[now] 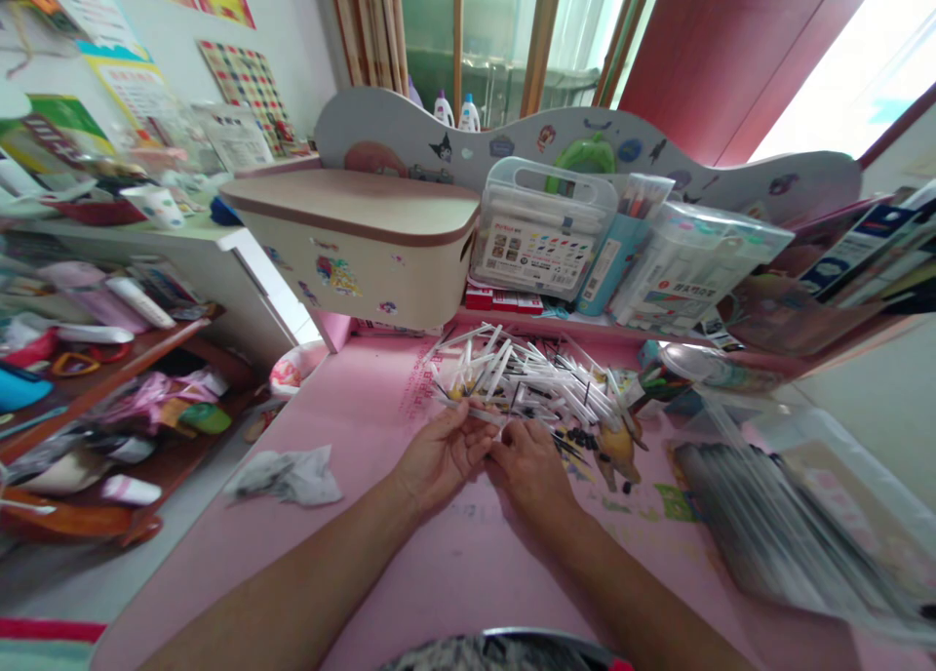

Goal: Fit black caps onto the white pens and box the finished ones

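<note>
A thin white pen barrel (486, 415) lies across the fingers of my left hand (448, 449), palm turned partly up. The fingers of my right hand (532, 464) are pinched together at the barrel's right end, touching my left fingertips. What lies between the right fingertips is mostly hidden. Just beyond both hands spreads a loose pile of white pen barrels (560, 383), with thin black pieces among them. Several small black pen caps (581, 439) lie to the right of my right hand.
A clear plastic box (819, 593) with many blurred, pen-like sticks stands at right. A crumpled white tissue (289, 476) lies on the pink desk (351, 583) at left. Behind the pile, a lidded cream bin (358, 261) and clear marker cases (541, 227) occupy the shelf.
</note>
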`<state>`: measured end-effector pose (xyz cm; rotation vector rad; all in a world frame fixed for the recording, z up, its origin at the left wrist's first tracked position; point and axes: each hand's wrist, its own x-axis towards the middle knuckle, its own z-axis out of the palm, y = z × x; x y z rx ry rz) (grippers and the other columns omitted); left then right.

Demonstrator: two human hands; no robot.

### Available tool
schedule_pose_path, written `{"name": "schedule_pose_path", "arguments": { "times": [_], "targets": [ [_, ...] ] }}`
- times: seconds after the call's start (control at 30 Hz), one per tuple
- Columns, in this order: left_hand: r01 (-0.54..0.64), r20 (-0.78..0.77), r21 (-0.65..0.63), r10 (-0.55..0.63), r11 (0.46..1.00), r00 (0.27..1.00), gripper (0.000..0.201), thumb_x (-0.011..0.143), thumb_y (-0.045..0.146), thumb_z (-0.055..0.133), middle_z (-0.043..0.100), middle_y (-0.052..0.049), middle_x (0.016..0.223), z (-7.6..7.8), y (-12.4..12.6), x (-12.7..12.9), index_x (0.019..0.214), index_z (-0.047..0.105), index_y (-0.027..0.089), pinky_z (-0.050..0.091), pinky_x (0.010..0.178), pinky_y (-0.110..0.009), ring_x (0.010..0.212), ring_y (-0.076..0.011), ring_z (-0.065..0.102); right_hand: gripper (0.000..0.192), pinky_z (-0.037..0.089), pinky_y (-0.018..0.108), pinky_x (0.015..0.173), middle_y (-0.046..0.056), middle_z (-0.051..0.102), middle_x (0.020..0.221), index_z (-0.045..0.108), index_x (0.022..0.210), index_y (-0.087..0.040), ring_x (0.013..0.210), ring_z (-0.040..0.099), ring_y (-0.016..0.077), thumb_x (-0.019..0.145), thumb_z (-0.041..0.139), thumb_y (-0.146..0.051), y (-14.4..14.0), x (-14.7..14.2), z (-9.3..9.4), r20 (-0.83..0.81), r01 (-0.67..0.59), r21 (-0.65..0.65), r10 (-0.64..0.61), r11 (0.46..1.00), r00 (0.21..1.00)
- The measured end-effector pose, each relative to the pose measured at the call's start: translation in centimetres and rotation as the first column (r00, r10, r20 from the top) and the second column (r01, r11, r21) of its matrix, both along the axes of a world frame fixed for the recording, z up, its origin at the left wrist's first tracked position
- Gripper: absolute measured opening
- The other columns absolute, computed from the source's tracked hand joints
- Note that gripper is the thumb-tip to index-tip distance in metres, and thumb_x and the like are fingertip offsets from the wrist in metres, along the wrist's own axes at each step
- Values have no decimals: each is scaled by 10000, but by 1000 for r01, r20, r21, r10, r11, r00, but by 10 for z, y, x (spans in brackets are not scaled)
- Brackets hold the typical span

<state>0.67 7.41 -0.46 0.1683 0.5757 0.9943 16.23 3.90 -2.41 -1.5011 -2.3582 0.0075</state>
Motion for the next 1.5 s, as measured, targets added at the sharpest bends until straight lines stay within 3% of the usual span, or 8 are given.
{"name": "schedule_pose_path", "arguments": {
  "times": [0.17,0.27,0.33,0.5,0.57,0.67,1.27,1.5],
  "targets": [
    [-7,-134,109,22,994,991,105,937,122,550,763,-105,754,-7,-1,1,899,647,119,616,639,-231,690,-176,754,92,426,334,807,69,646,897,672,873,-191,893,531,220,857,602,-133,-3,8,5,-173,-71,-35,64,997,983],
    [-1,-178,132,25,991,984,52,905,111,599,770,-100,781,-8,0,1,903,650,123,614,650,-226,716,-177,757,118,426,290,712,26,604,776,589,766,-186,774,538,183,748,566,-71,-2,18,10,-422,-7,-133,-50,991,905],
    [9,-189,133,17,991,982,39,891,104,616,776,-102,809,-9,0,1,897,650,122,612,651,-222,726,-177,759,104,415,264,636,-9,558,702,554,752,-193,676,522,154,717,550,-96,0,24,10,-603,13,-240,-159,971,782],
    [46,-205,136,-17,990,979,31,878,113,643,781,-113,841,-10,-3,4,906,655,111,612,664,-223,748,-179,762,130,452,252,600,-15,597,754,606,888,-204,646,570,137,765,568,-189,5,31,-2,-886,-140,-378,-314,915,341],
    [54,-203,141,-24,989,979,51,865,122,668,782,-107,846,-11,-5,4,913,657,113,613,673,-226,758,-181,762,124,467,248,603,-17,608,766,620,893,-210,644,584,130,770,616,-198,5,30,-6,-905,-173,-398,-355,901,232],
    [63,-192,157,-32,986,981,76,851,133,694,783,-103,864,-12,-6,5,916,661,115,612,682,-223,764,-179,762,129,493,259,633,-11,630,791,637,887,-216,677,597,134,768,687,-230,4,28,-5,-907,-170,-417,-395,893,146],
    [72,-219,189,-30,979,975,187,800,211,773,784,-114,945,-14,-6,6,925,668,120,612,709,-234,800,-186,762,199,530,320,633,37,678,779,682,885,-192,680,634,187,778,722,-355,1,29,0,-867,-143,-489,-461,860,191],
    [96,-217,229,-45,969,975,224,783,226,793,767,-126,1068,-16,-7,7,959,710,115,605,739,-222,875,-187,756,168,467,282,617,26,651,715,668,834,-177,665,597,176,826,625,-339,-1,25,7,-827,47,-437,-422,898,371]
  ]
}}
